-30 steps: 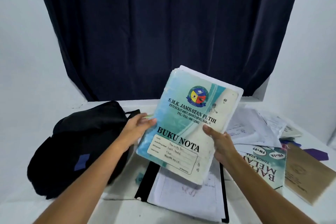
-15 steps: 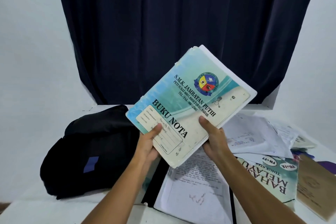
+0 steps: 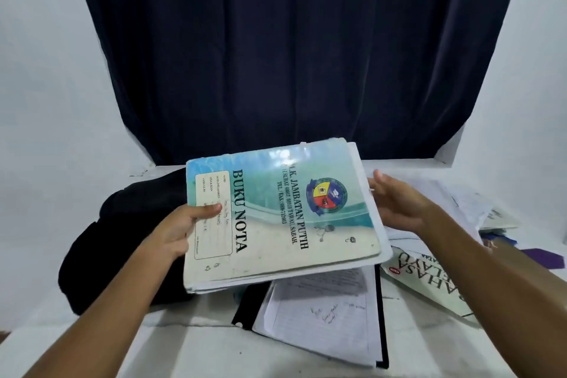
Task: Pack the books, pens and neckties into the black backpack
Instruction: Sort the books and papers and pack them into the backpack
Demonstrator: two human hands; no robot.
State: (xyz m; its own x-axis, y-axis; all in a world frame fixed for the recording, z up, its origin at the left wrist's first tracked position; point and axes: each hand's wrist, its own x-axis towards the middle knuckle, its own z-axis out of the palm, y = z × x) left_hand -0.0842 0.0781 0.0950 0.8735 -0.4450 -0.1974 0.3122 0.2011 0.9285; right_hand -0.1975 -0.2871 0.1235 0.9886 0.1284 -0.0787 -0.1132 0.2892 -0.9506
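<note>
A blue and white notebook [image 3: 276,218] marked BUKU NOTA, with loose pages under it, hangs nearly flat above the table. My left hand [image 3: 181,230] grips its left edge, thumb on the cover. My right hand [image 3: 399,202] is at the book's right edge with the fingers straight and apart from the cover. The black backpack [image 3: 122,239] lies on the table at the left, partly hidden behind the notebook. A green and white textbook [image 3: 429,279] lies at the right under my right forearm. No pens or neckties can be made out.
A black folder [image 3: 380,316] with handwritten sheets lies on the white table [image 3: 184,347] near the front. Loose papers [image 3: 460,202] pile at the right, with purple pieces [image 3: 543,258] beyond them. A dark curtain [image 3: 291,55] hangs behind the table.
The notebook has turned from upright and tilted to nearly flat and has shifted left over the backpack. My right hand has let go of its lower edge and now sits open at its right side.
</note>
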